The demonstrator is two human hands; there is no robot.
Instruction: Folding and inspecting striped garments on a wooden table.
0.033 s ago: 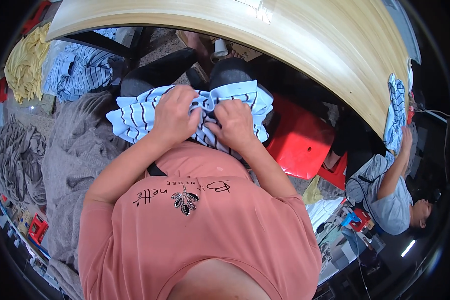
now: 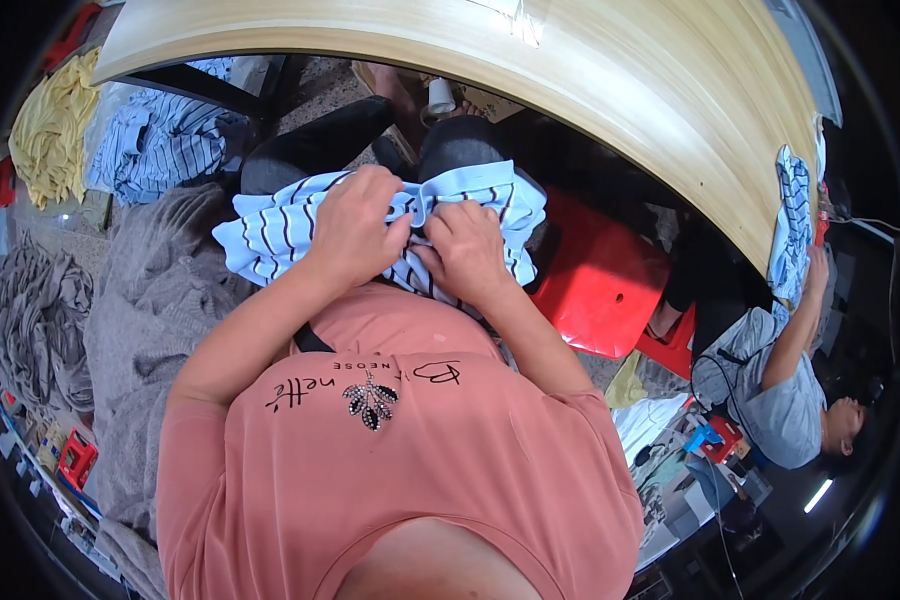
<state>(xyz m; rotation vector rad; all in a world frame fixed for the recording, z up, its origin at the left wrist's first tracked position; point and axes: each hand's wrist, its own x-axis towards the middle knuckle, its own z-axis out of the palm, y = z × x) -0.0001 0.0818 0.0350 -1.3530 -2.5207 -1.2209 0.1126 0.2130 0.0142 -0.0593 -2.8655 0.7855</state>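
Observation:
Across my lap lies a light-blue knit garment [image 2: 270, 232] with dark stripes, bunched in the middle, with a plain blue band along its far right edge. My left hand [image 2: 358, 228] is closed on the cloth left of centre, its fingers curled and its thumb toward the middle. Close beside it, my right hand [image 2: 465, 248] pinches the fabric just below the plain band. Between the two hands a narrow fold of blue cloth stands up. My fingertips are partly hidden in the folds, so I cannot see exactly what they pinch.
A pale wooden table [image 2: 610, 80] curves across the far side. Right of my lap stands a red stool [image 2: 605, 285]. Grey cloth [image 2: 160, 300], striped blue garments [image 2: 160, 140] and yellow garments [image 2: 55, 130] are heaped at left. A co-worker [image 2: 785, 400] handles striped cloth [image 2: 792, 225] at far right.
My left hand has shifted slightly to the right and toward the far side, fingers still on the cloth. My right hand has barely moved. The co-worker's arm has shifted a little.

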